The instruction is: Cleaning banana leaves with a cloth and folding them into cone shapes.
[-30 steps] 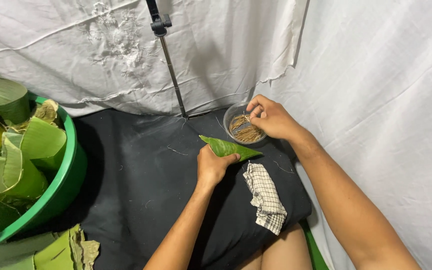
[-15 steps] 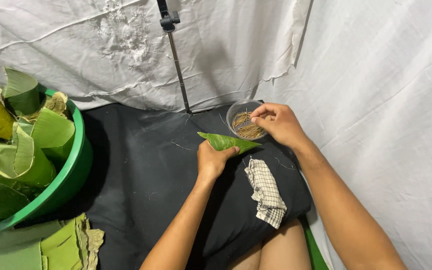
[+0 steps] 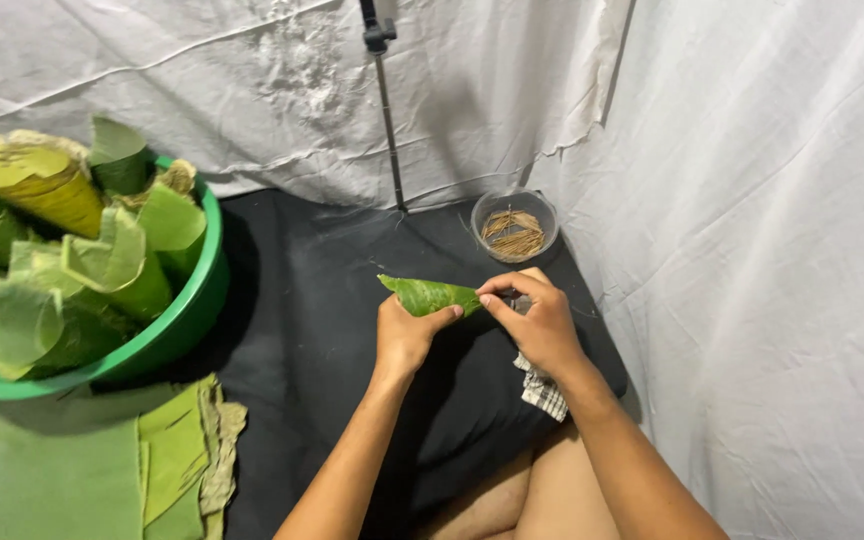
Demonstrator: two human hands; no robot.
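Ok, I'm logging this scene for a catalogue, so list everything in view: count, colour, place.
folded leaf packet: one, green, held in both hands at centre
clear bowl of thin sticks: one, brown sticks, back right on the mat
basin: one, green, left, full of leaf rolls
leaf rolls: several, green and yellow, in the basin
flat leaves: a stack, green, bottom left
checked cloth: one, white and dark, under the right wrist
mat: one, black, floor
stand pole: one, dark, back centre
white sheets: backdrop
left hand: grips the packet
right hand: pinches the packet's end

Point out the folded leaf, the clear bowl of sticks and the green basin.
folded leaf (image 3: 430,295), head view, on its green middle.
clear bowl (image 3: 542,205), head view, on its right rim.
green basin (image 3: 187,320), head view, on its outer wall.
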